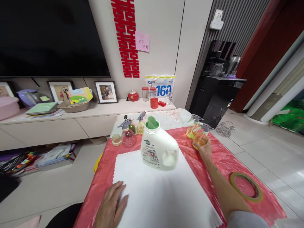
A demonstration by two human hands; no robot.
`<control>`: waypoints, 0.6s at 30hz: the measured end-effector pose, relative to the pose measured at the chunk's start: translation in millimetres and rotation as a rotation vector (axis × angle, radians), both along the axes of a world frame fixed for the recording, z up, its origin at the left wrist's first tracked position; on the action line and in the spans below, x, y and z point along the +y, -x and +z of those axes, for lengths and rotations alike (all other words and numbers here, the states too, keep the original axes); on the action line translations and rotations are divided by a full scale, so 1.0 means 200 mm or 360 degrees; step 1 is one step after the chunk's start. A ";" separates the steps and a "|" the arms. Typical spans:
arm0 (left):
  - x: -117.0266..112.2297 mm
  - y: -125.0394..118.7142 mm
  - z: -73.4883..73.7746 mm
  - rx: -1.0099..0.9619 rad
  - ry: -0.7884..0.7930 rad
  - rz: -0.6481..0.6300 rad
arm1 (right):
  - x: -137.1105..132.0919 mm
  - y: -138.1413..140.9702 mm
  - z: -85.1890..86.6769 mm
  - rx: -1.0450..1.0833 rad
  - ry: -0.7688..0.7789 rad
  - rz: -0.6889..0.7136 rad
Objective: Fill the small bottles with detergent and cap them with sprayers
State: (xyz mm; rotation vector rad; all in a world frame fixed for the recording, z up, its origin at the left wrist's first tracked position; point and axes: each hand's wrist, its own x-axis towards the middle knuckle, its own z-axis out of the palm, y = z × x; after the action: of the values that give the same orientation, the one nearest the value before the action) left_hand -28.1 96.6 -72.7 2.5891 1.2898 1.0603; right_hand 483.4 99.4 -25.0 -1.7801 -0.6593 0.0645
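Observation:
My right hand (205, 149) is wrapped round a spray bottle (200, 139) with yellow liquid, at the right edge of the table. A second yellow spray bottle (191, 130) stands just behind it. With fingers spread, my left hand (112, 202) lies on the near left edge of a white mat (152, 196). On the mat stands a white detergent jug (158, 148), upright, a green measuring cup (152, 123) in its mouth. Left of the jug are a clear round spray bottle (128, 137), another spray bottle (140, 127) and a pale green cap (116, 139).
A red plastic cover (95, 193) lies over the table. A roll of tape (246, 186) is at the right, near my forearm. Behind the table, a low cabinet (99, 109) bears jars (145, 94), framed photos (106, 92) and a basket (75, 107).

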 end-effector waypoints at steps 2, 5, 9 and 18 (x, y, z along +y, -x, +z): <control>0.00 0.00 0.00 0.0001 -0.0021 -0.0008 | -0.01 0.02 0.02 0.0076 -0.0028 -0.0026; 0.00 0.00 0.00 0.0008 -0.0041 -0.0016 | -0.06 0.09 0.10 0.0145 -0.0102 -0.0019; 0.00 -0.01 0.01 -0.0004 -0.0029 -0.0039 | -0.23 0.27 0.27 0.0162 -0.0196 0.0235; -0.03 -0.05 0.12 -0.0105 0.0302 -0.0079 | -0.73 0.84 0.36 0.0382 0.0047 0.1012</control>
State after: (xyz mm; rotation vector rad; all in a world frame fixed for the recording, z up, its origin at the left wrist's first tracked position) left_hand -19.0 91.2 -48.6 2.4133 1.2396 0.9563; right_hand 314.8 -47.4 47.0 -1.4973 -1.0239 0.7095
